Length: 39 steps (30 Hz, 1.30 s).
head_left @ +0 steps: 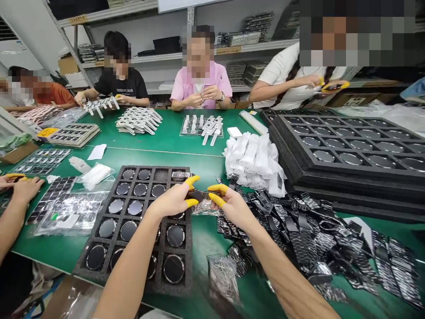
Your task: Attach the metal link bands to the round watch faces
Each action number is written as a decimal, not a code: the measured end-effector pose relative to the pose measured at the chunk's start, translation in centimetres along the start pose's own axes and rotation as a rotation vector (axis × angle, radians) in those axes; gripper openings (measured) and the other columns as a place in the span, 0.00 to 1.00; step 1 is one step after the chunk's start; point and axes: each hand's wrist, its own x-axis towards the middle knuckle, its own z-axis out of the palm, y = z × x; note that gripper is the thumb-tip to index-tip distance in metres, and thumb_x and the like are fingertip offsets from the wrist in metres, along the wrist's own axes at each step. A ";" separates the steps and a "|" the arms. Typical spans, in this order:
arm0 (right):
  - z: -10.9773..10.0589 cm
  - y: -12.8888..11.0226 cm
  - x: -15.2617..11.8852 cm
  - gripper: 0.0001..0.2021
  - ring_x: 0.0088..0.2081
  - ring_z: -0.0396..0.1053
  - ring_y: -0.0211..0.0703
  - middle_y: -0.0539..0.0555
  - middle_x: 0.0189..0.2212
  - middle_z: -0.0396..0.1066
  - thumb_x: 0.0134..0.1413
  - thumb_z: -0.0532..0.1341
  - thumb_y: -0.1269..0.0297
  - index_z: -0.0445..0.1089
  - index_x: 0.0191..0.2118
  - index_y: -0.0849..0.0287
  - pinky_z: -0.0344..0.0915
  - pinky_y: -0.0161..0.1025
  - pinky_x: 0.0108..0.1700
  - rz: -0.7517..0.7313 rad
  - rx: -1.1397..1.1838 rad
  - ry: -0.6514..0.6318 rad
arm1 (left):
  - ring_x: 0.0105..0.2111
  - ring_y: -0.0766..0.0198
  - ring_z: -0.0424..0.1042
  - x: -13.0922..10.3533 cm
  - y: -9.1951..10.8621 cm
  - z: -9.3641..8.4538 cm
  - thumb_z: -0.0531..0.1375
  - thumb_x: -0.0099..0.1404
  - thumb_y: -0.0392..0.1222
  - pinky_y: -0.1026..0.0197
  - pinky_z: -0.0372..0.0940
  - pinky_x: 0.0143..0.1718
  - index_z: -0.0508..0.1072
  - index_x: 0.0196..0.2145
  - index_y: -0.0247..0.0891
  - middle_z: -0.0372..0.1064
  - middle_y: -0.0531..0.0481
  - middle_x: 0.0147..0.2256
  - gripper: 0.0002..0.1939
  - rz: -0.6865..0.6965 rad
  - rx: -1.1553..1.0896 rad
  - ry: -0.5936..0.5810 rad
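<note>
Over the right edge of a foam tray (190, 266), my left hand (175, 197) pinches a dark round watch (196, 195) between yellow-capped fingertips. My right hand (232, 206) is closed at the other side of the watch, on what looks like its dark strap; the fingers partly hide it. The tray holds rows of round watch cases (129, 231), with one bare slot (161, 176) in the far row. A shiny strap in clear wrap (182, 175) lies across the far right slot. Below my hands sits a bag of small metal pieces (206, 207).
Wrapped black straps (299, 235) are heaped on the right, beside white pouches (254, 159). Stacked foam trays (365, 177) rise behind them. Another bag of small metal parts (222, 277) lies nearer. Several co-workers sit around the green table (149, 150); one's hand (28, 192) is at left.
</note>
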 end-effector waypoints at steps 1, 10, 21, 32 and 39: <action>-0.2 -0.2 0.3 0.20 0.32 0.73 0.45 0.54 0.34 0.78 0.57 0.69 0.49 0.74 0.48 0.58 0.72 0.44 0.37 -0.022 -0.027 -0.029 | 0.48 0.51 0.79 -0.2 0.4 -0.6 0.61 0.68 0.33 0.49 0.73 0.52 0.63 0.69 0.38 0.80 0.42 0.49 0.33 0.014 0.138 0.016; 6.1 -2.5 10.8 0.16 0.55 0.74 0.52 0.61 0.53 0.78 0.71 0.57 0.68 0.77 0.58 0.56 0.70 0.50 0.59 -0.473 -0.728 -0.163 | 0.51 0.52 0.78 -0.3 -3.8 -8.7 0.53 0.63 0.23 0.54 0.71 0.54 0.77 0.51 0.37 0.80 0.42 0.50 0.23 -0.116 0.665 0.251; 7.8 -0.7 13.5 0.17 0.55 0.69 0.57 0.66 0.52 0.75 0.70 0.57 0.74 0.76 0.59 0.64 0.69 0.52 0.60 -0.565 -1.063 -0.283 | 0.65 0.50 0.70 -1.9 -8.7 -8.3 0.52 0.66 0.25 0.50 0.64 0.67 0.73 0.63 0.31 0.71 0.34 0.64 0.29 -0.166 0.808 0.130; -3.0 -1.7 9.8 0.20 0.56 0.73 0.57 0.68 0.55 0.77 0.74 0.57 0.63 0.71 0.63 0.67 0.68 0.47 0.58 -0.080 -1.317 -0.088 | 0.55 0.53 0.72 -1.9 -1.8 -6.7 0.49 0.67 0.29 0.51 0.67 0.60 0.77 0.53 0.35 0.75 0.40 0.53 0.23 0.016 0.634 0.390; -3.8 1.8 6.0 0.10 0.60 0.67 0.64 0.73 0.52 0.75 0.66 0.66 0.64 0.79 0.47 0.65 0.62 0.53 0.59 0.028 -1.483 -0.055 | 0.38 0.54 0.75 0.9 3.4 1.0 0.55 0.59 0.32 0.55 0.68 0.39 0.78 0.31 0.39 0.77 0.43 0.34 0.12 0.190 0.637 0.324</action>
